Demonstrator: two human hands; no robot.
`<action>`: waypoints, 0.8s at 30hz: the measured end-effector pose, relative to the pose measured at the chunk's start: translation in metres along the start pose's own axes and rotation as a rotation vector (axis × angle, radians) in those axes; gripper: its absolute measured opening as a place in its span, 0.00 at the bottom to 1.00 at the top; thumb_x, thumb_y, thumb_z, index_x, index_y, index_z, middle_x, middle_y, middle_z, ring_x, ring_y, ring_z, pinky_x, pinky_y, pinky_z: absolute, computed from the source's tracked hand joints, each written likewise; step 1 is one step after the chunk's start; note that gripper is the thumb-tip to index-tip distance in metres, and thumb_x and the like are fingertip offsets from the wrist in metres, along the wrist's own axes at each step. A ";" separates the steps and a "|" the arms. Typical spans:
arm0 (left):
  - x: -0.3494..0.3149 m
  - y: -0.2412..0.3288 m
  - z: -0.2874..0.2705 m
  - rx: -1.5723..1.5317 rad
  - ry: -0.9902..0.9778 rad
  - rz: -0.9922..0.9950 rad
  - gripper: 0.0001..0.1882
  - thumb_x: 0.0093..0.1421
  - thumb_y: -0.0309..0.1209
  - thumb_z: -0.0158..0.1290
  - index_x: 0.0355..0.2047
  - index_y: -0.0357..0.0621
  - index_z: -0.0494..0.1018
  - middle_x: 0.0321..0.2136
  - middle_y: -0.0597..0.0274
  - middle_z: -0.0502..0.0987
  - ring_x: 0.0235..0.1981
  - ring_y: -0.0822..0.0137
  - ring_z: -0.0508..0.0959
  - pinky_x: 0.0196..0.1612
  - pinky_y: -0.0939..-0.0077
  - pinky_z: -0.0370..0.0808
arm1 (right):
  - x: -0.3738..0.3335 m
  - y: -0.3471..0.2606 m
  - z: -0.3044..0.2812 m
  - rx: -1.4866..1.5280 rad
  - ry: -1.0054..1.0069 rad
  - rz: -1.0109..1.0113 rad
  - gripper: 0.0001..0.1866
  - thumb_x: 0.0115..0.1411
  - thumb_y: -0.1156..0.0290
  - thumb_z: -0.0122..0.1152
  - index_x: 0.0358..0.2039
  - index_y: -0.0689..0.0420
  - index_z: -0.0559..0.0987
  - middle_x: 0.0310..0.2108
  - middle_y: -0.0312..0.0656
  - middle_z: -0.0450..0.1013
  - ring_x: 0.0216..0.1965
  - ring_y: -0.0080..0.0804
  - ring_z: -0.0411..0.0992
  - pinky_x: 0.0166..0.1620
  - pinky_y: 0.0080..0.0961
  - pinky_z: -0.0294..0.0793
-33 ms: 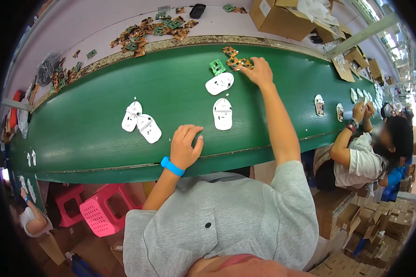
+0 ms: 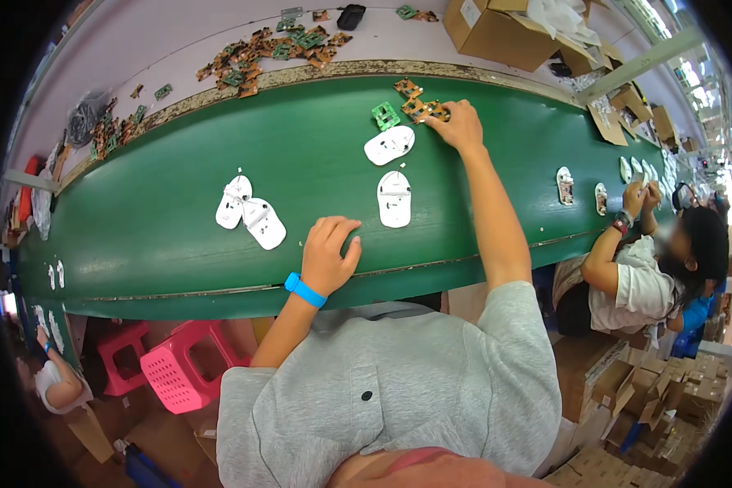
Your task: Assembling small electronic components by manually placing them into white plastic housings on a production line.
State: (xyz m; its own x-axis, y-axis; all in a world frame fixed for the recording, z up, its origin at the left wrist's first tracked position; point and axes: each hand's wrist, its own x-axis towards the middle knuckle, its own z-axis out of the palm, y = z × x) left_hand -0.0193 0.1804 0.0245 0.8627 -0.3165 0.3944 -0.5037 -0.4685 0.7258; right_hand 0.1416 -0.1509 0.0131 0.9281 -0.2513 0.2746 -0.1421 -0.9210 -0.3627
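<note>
Right hand [image 2: 461,128] touching brown boards [image 2: 413,109] on table [image 2: 309,154], grasp unclear; left hand [image 2: 328,256] relaxing, empty, near white shells [image 2: 394,207]. Brown boards, white shells staying put since preceding view; pick-up seemingly pending.

White oval plastic shells [image 2: 394,211] nearby: four
Green square circuit board [image 2: 385,116] beside them: one
Pink plastic stools [image 2: 169,381]: two

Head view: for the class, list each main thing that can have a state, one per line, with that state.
Left hand: open, empty, fingers slightly curled.
Right hand: fingertips at the brown circuit boards; grip unclear.
Brown circuit boards: clustered.
Green circuit board: lying beside them.
Left pair of white shells: touching.
Middle pair of white shells: apart.
Cardboard box: open.
Blue wristband: fastened.
</note>
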 end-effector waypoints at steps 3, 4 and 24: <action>0.010 0.002 0.005 0.052 -0.026 0.052 0.14 0.53 0.23 0.58 0.41 0.42 0.78 0.41 0.60 0.78 0.39 0.59 0.75 0.45 0.67 0.73 | 0.005 0.014 -0.002 -0.044 -0.181 0.039 0.22 0.56 0.53 0.64 0.46 0.52 0.84 0.45 0.45 0.74 0.48 0.44 0.72 0.49 0.38 0.76; 0.013 0.002 0.006 0.053 -0.029 0.044 0.14 0.53 0.23 0.58 0.41 0.42 0.78 0.41 0.60 0.78 0.39 0.59 0.75 0.45 0.67 0.73 | 0.001 0.025 -0.004 -0.025 -0.187 -0.032 0.22 0.55 0.54 0.66 0.47 0.51 0.84 0.45 0.45 0.74 0.48 0.44 0.72 0.50 0.38 0.75; 0.013 -0.008 0.018 0.021 -0.097 0.069 0.15 0.52 0.21 0.57 0.42 0.41 0.78 0.46 0.60 0.78 0.46 0.56 0.73 0.53 0.65 0.72 | -0.078 -0.019 -0.060 -0.037 -0.273 0.346 0.21 0.55 0.62 0.68 0.49 0.52 0.83 0.43 0.45 0.74 0.45 0.43 0.72 0.49 0.36 0.75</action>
State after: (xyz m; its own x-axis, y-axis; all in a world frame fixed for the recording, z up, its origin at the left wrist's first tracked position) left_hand -0.0049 0.1656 0.0133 0.8181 -0.4264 0.3860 -0.5635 -0.4600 0.6862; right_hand 0.0511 -0.1316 0.0525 0.8801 -0.4632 -0.1042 -0.4677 -0.8080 -0.3582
